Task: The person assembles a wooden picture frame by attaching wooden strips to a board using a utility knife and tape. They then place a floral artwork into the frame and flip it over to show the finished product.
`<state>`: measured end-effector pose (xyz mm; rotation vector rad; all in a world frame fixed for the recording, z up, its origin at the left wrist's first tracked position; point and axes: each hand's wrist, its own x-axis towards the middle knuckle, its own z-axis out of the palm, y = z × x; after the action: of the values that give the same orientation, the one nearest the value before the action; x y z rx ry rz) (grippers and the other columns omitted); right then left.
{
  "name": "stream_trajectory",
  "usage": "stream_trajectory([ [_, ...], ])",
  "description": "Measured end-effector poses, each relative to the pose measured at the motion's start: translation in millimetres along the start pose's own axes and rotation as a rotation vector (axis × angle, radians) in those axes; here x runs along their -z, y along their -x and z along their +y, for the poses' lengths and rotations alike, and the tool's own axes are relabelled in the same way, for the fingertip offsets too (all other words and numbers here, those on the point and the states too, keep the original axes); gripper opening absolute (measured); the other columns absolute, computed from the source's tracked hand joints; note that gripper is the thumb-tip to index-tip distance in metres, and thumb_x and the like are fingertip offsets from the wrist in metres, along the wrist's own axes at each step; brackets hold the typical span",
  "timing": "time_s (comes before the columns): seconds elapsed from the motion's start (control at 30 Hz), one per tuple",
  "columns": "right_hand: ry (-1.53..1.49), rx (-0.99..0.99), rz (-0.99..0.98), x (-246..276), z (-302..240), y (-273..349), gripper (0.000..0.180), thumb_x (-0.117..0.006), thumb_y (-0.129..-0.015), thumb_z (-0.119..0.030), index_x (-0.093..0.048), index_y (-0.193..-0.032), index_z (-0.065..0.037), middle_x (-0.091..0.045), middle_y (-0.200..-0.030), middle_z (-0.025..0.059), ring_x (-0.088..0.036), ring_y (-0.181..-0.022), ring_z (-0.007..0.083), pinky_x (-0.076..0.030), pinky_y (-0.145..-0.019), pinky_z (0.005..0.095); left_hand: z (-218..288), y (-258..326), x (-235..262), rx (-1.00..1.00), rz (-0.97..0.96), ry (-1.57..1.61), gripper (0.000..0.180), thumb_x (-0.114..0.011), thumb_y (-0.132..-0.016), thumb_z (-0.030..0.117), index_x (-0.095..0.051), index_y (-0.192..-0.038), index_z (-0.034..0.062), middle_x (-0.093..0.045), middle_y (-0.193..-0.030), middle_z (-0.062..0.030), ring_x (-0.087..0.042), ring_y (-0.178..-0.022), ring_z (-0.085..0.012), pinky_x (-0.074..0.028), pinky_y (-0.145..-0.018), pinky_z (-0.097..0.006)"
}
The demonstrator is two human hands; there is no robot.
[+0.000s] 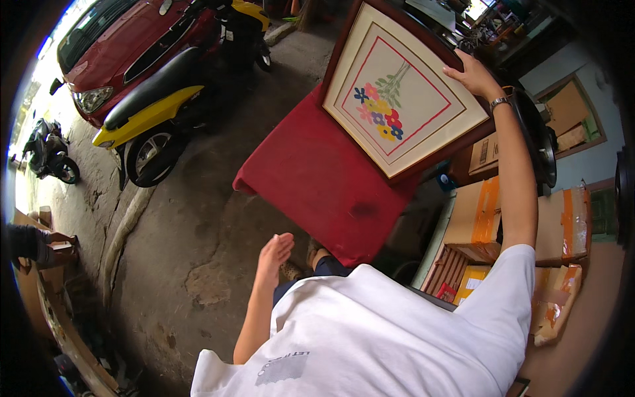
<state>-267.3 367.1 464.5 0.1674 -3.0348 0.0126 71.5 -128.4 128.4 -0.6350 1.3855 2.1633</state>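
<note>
A framed flower picture (390, 99) stands tilted on a red cloth-covered table (311, 178). Its wooden frame surrounds a cream mat, and the bouquet inside has its stems pointing up and away. My right hand (473, 74), with a metal watch at the wrist, grips the frame's right edge, the thumb over the front and some fingers hidden. Off the table's near left side, my left hand (274, 257) hangs in the air with fingers stretched out, holding nothing. A dark smudge (362, 209) marks the cloth below the frame.
Taped cardboard boxes (473, 218) are stacked close by my right arm. A yellow and black motorbike (155, 116) and a red car (119, 46) stand at the far left. More cardboard (59, 255) lies along the left edge. Cluttered shelves (496, 33) fill the back right.
</note>
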Motion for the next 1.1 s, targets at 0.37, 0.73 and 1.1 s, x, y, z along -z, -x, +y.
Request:
stream_trajectory([
  [0.37, 0.024, -0.040, 0.131, -7, 4, 1, 0.078, -0.070, -0.092, -0.054, -0.054, -0.140, 0.005, -0.061, -0.134, 0.0314, -0.061, -0.125, 0.0432, -0.049, -0.104, 0.0461, 36, -57, 29, -0.001, 0.050, -0.021, 0.060, -0.048, -0.106, 0.053, -0.060, -0.138, 0.0029, -0.062, -0.142, -0.0147, -0.058, -0.133, -0.0276, -0.040, -0.112, -0.044],
  [0.73, -0.186, -0.039, -0.178, 8, -7, -28, 0.082, -0.068, -0.089, -0.065, -0.061, -0.136, 0.001, -0.067, -0.130, 0.0246, -0.065, -0.121, 0.0368, -0.051, -0.102, 0.0433, 68, -112, 0, 0.101, -0.103, -0.140, 0.060, -0.049, -0.107, 0.050, -0.059, -0.138, 0.0003, -0.063, -0.141, -0.0151, -0.060, -0.130, -0.0275, -0.044, -0.108, -0.041],
  [1.1, 0.123, -0.210, 0.171, 28, -226, 25, 0.049, -0.079, -0.086, -0.043, -0.068, -0.110, -0.001, -0.067, -0.073, 0.0240, -0.070, -0.073, 0.0429, -0.055, -0.066, 0.0486, 47, -270, 8, 0.439, -0.344, -0.088, 0.069, -0.038, -0.106, 0.061, -0.057, -0.138, 0.0029, -0.060, -0.143, -0.0151, -0.056, -0.133, -0.0305, -0.043, -0.109, -0.045],
])
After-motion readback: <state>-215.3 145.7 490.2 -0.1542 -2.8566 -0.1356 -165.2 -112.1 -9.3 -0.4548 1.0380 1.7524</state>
